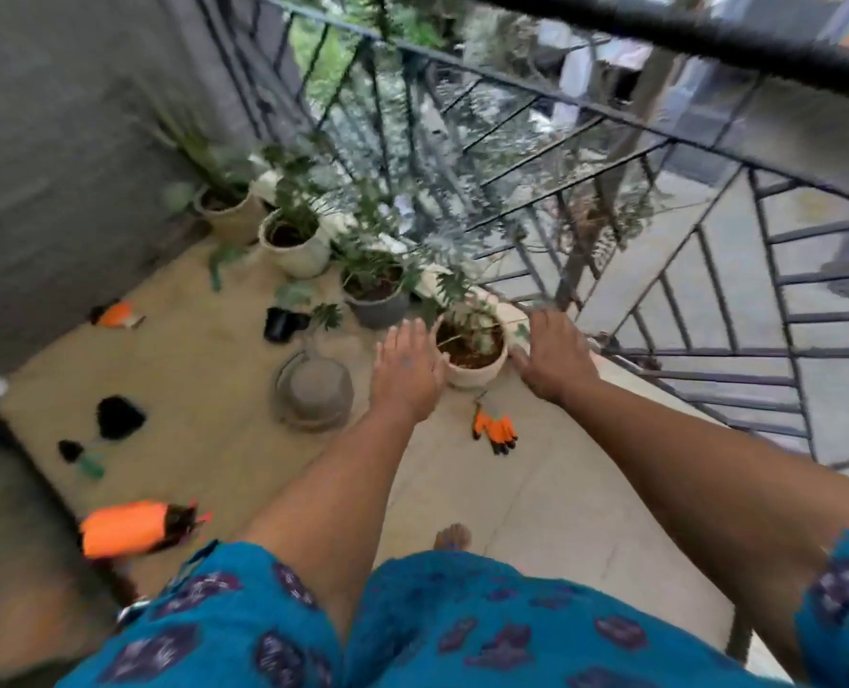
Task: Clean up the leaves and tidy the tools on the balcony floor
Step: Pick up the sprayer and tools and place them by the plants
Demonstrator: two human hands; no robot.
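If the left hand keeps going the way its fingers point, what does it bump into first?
Probably the cream pot of the nearest plant: the left hand is open, fingers pointing ahead beside the pot's left rim. Depth is hard to judge; slightly to the left, it might pass the rim and meet the grey pot behind.

Balcony floor (536, 513) bears plant pots (472, 362), orange gloves (495, 432), scattered tools (134, 528).
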